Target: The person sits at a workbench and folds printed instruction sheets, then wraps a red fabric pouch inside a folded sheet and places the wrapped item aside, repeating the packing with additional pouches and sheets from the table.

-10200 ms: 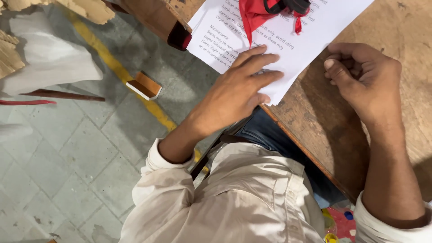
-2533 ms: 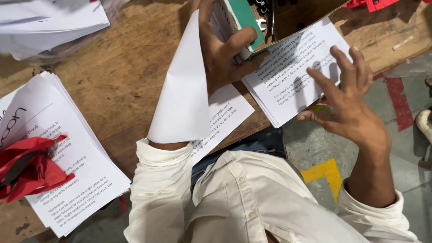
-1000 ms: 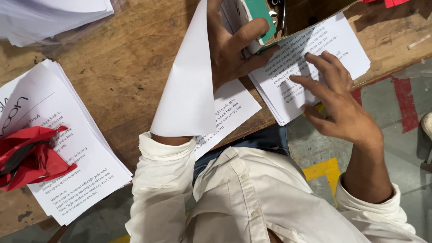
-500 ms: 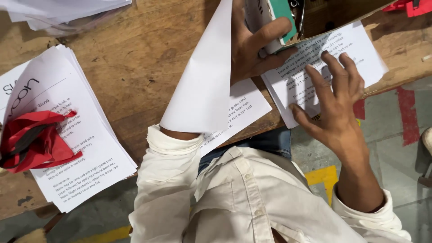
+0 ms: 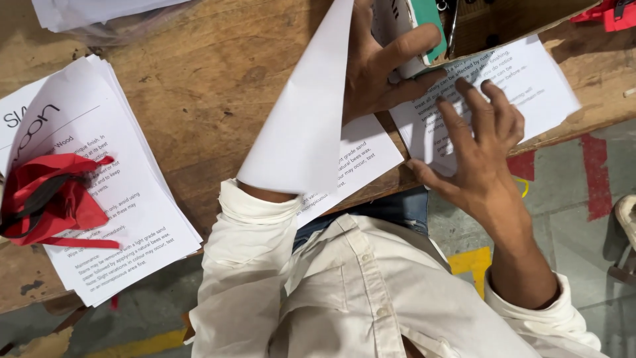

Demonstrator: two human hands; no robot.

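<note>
Wooden tabletop: our left hand fingers grip green-edged box, lifting sheet; beside box, our right hand fingers spread wide, pinning leaflet flat.

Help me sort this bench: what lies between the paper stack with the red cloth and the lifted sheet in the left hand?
In the head view, only bare wooden tabletop lies between the paper stack and the lifted sheet.
</note>
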